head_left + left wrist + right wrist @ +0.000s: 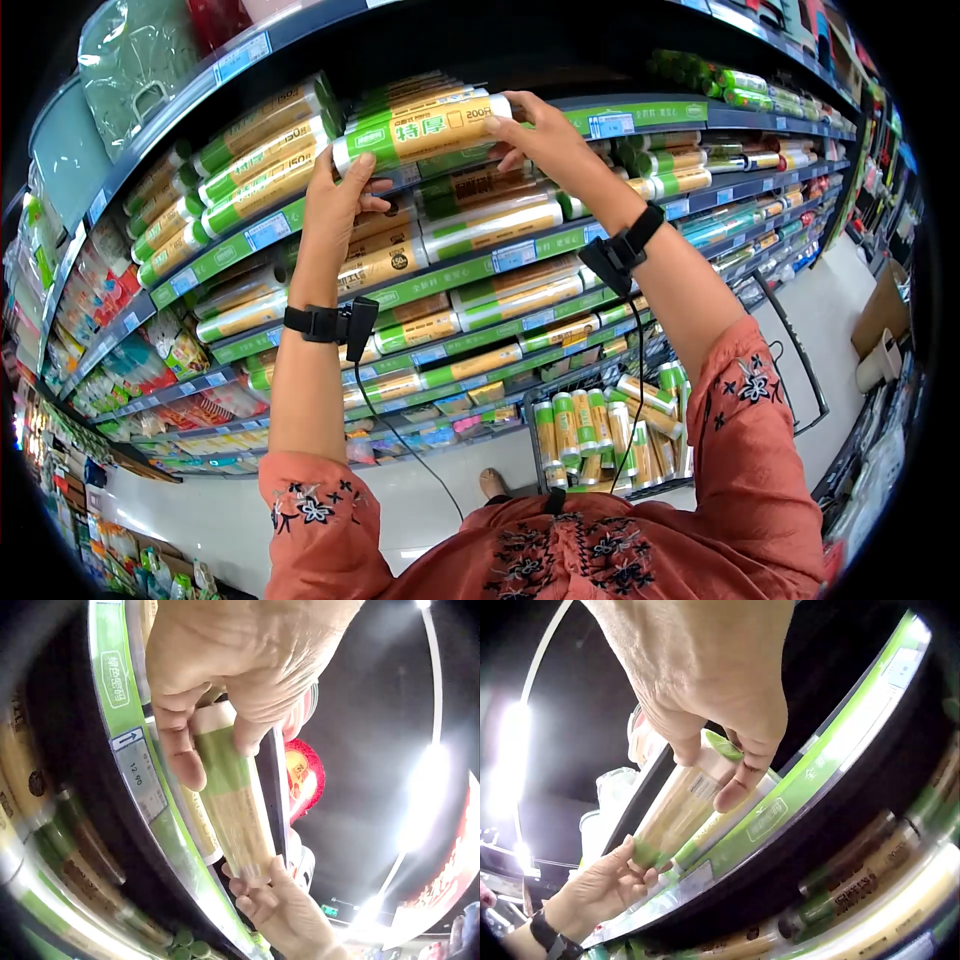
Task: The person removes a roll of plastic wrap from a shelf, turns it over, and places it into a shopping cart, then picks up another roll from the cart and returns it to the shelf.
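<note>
A green and tan packaged roll lies across the front of the upper shelf, held at both ends. My left hand grips its green end, thumb on the near face; the left wrist view shows the same roll between thumb and fingers of the left hand. My right hand pinches the other end, and in the right wrist view the right hand has its thumb and fingers round the end of the roll. More rolls lie behind it on the shelf.
Similar rolls are stacked to the left on the same shelf, with more on lower shelves. A shopping cart with several rolls stands below at the right. Green price rails edge the shelves.
</note>
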